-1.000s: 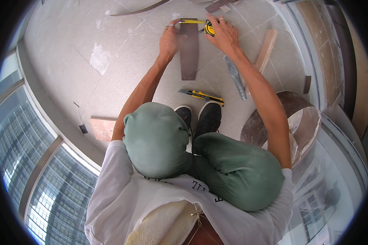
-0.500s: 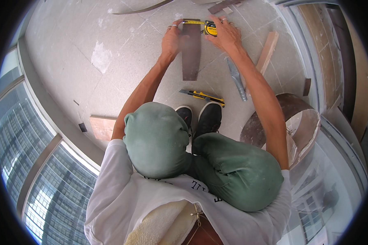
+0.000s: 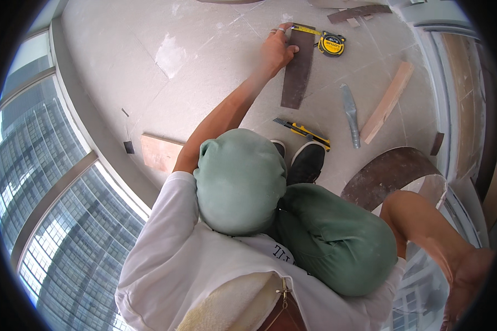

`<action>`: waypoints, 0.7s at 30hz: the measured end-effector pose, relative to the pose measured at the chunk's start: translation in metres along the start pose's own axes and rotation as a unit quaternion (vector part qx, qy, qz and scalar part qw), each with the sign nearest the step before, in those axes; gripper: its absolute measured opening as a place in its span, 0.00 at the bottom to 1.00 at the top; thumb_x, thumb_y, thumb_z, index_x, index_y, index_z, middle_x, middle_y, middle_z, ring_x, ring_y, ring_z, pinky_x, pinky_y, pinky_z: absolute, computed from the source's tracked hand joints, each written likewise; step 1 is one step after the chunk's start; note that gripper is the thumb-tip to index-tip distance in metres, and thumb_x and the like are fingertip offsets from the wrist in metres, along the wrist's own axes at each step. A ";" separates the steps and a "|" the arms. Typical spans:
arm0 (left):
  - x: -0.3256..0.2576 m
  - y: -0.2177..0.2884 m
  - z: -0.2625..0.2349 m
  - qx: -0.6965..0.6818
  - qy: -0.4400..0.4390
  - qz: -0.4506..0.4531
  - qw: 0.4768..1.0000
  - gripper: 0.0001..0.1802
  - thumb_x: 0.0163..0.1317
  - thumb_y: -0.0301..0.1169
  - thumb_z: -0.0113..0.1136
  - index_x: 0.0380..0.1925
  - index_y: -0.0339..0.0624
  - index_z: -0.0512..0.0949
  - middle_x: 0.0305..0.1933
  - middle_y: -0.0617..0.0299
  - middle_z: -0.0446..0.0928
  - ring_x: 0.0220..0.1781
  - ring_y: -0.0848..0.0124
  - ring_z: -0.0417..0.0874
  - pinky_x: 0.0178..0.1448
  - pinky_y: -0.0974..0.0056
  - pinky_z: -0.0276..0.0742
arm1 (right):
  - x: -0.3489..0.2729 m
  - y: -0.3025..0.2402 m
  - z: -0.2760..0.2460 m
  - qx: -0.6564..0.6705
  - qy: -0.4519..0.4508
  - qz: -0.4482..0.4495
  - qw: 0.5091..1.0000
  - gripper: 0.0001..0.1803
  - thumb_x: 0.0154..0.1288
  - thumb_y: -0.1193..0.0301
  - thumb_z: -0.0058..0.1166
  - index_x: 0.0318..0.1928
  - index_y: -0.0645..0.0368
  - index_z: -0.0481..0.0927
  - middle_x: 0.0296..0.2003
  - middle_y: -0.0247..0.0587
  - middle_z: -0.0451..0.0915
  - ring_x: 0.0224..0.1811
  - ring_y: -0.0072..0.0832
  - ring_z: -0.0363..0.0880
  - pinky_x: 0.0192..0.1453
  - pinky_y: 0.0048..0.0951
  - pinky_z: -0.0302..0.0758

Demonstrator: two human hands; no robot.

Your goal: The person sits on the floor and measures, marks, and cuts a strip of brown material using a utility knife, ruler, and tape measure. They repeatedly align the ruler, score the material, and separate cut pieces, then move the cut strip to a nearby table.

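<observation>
A dark brown tapered strip (image 3: 297,83) lies on the floor ahead of me, its wide end farthest off. My left hand (image 3: 276,52) grips that end by its left edge, thumb on top, and a ringed finger rests at the tip of the yellow tape blade. The blade crosses the strip to a yellow and black tape measure (image 3: 331,44) lying on the floor at the right, with no hand on it. Far down at the lower right is my right hand (image 3: 469,281), away from the strip; its fingers are dim and partly cut off.
By my shoes (image 3: 307,161) lies a yellow and black utility knife (image 3: 303,132), blade extended. Right of it are a grey flat-bladed tool (image 3: 350,113) and a light wood strip (image 3: 388,102). A curved brown sheet (image 3: 389,171) stands near the right window frame. A pale board (image 3: 159,150) lies left.
My right hand has let go of the tape measure and swung back to the lower right. My left hand stays at the strip's far end. The whole view has shifted.
</observation>
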State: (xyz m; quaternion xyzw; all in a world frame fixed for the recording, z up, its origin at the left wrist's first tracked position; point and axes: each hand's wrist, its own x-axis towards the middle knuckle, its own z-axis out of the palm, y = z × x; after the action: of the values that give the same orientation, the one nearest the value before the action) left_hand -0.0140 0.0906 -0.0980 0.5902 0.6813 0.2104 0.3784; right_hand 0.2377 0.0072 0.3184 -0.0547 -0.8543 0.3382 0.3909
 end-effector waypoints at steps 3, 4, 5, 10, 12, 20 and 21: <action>0.000 -0.003 -0.002 -0.004 0.003 -0.004 1.000 0.38 0.58 0.31 0.71 0.68 0.57 0.67 0.55 0.52 0.76 0.57 0.55 0.80 0.59 0.54 0.79 | -0.018 0.015 -0.005 -0.011 0.039 0.118 0.992 0.07 0.71 0.65 0.58 0.45 0.51 0.80 0.32 0.28 0.75 0.30 0.19 0.72 0.40 0.22 0.69; 0.001 0.000 -0.003 -0.006 0.001 -0.004 1.000 0.38 0.57 0.31 0.71 0.69 0.57 0.67 0.55 0.52 0.76 0.57 0.55 0.80 0.59 0.54 0.79 | -0.030 0.030 -0.002 -0.020 0.088 0.176 0.980 0.06 0.71 0.66 0.57 0.44 0.52 0.80 0.32 0.28 0.75 0.31 0.19 0.73 0.40 0.22 0.69; 0.003 0.004 -0.002 -0.004 0.005 0.002 1.000 0.38 0.57 0.30 0.71 0.68 0.57 0.67 0.55 0.52 0.76 0.57 0.55 0.80 0.58 0.54 0.79 | -0.039 0.057 0.002 -0.021 0.140 0.236 0.961 0.06 0.71 0.67 0.57 0.44 0.53 0.80 0.32 0.29 0.75 0.31 0.19 0.73 0.41 0.22 0.70; 0.001 -0.003 -0.001 0.012 0.015 0.004 1.000 0.39 0.55 0.35 0.71 0.68 0.57 0.68 0.49 0.52 0.79 0.53 0.55 0.82 0.56 0.53 0.79 | -0.110 0.278 0.080 0.015 0.159 0.472 0.867 0.15 0.63 0.69 0.62 0.47 0.62 0.80 0.38 0.46 0.84 0.41 0.39 0.84 0.49 0.38 0.79; 0.002 -0.004 0.001 0.003 0.014 0.011 1.000 0.39 0.55 0.35 0.72 0.68 0.58 0.68 0.49 0.52 0.79 0.52 0.55 0.82 0.55 0.53 0.79 | -0.144 0.333 0.120 -0.050 0.135 0.408 0.902 0.07 0.73 0.72 0.54 0.46 0.61 0.80 0.34 0.33 0.82 0.34 0.17 0.80 0.41 0.21 0.78; 0.003 -0.007 0.004 0.007 0.024 0.037 0.999 0.40 0.55 0.34 0.72 0.69 0.59 0.66 0.47 0.54 0.78 0.49 0.56 0.82 0.54 0.54 0.79 | -0.176 0.370 0.165 -0.101 0.182 0.480 0.852 0.12 0.66 0.60 0.56 0.42 0.54 0.78 0.31 0.40 0.84 0.35 0.38 0.84 0.42 0.38 0.77; 0.002 -0.009 0.004 0.004 0.028 0.041 0.999 0.40 0.55 0.34 0.72 0.69 0.59 0.66 0.46 0.54 0.78 0.49 0.56 0.82 0.54 0.54 0.79 | -0.175 0.367 0.167 -0.098 0.179 0.489 0.848 0.12 0.66 0.60 0.56 0.41 0.54 0.78 0.31 0.41 0.84 0.35 0.40 0.84 0.42 0.39 0.77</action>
State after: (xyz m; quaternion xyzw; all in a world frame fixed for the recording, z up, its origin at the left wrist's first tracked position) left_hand -0.0164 0.0900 -0.1074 0.6130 0.6680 0.2393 0.3475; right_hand 0.1774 0.1361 -0.0972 -0.5627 -0.6613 0.3844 0.3136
